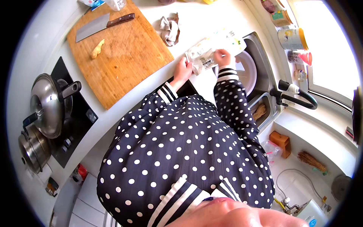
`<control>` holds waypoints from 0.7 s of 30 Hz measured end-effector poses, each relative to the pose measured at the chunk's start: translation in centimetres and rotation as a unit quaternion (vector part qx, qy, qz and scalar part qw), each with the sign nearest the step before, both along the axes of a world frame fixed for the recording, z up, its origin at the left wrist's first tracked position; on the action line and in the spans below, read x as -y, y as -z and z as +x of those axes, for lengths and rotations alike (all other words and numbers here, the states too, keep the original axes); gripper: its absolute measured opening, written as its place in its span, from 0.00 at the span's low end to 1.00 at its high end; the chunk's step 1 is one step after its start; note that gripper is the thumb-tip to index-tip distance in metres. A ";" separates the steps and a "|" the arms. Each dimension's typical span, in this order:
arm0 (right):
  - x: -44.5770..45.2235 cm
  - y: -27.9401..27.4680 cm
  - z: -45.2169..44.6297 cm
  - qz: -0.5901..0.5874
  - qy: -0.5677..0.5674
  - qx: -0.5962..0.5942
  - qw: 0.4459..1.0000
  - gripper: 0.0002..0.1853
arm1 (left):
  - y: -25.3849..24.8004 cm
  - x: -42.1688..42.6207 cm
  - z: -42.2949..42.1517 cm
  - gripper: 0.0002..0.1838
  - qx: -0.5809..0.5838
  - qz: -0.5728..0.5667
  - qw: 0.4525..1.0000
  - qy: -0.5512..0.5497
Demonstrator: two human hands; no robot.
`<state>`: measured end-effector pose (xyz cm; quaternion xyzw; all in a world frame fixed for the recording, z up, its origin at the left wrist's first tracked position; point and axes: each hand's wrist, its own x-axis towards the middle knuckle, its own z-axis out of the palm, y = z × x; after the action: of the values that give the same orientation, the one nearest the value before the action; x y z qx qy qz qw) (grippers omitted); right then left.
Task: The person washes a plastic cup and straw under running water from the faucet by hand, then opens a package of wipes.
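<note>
A clear and white printed plastic food package (216,47) lies slanted at the counter edge, partly over the sink corner. My left hand (183,70) pinches its near left end between thumb and fingers. At the package's near edge, my right hand (225,57) has its fingers curled in against the plastic; the fingertips are partly hidden and slightly blurred. What the package contains is hard to make out. To the left, a wooden cutting board (124,64) bears a cleaver (99,27) with a brown handle and a piece of ginger (98,49).
A crumpled grey cloth (170,29) lies behind the package. At right, the steel sink (267,64) holds a white basin (250,72), with a black faucet (295,94) beside it. A lidded pan (47,106) and a steel pot (33,149) stand on the left.
</note>
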<state>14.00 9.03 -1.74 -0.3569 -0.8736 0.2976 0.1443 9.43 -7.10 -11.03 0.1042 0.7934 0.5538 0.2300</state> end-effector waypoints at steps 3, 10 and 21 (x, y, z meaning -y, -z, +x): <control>-4.4 0.8 -0.6 -0.273 0.040 -0.103 0.956 0.16 | -1.7 -0.3 0.3 0.13 -0.054 -0.049 0.997 0.009; -0.9 1.5 -0.5 0.189 -0.152 0.135 0.961 0.17 | -5.0 -1.4 -0.9 0.27 -0.299 -0.040 0.953 -0.014; 3.9 4.8 -0.2 0.150 -0.165 -0.005 0.975 0.05 | -3.4 -1.7 -1.8 0.21 -0.240 -0.016 0.971 -0.008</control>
<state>13.84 5.13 -6.49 -0.1810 -0.9543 0.1849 0.1493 7.62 -5.42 -7.63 0.2240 0.8348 0.5021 0.0295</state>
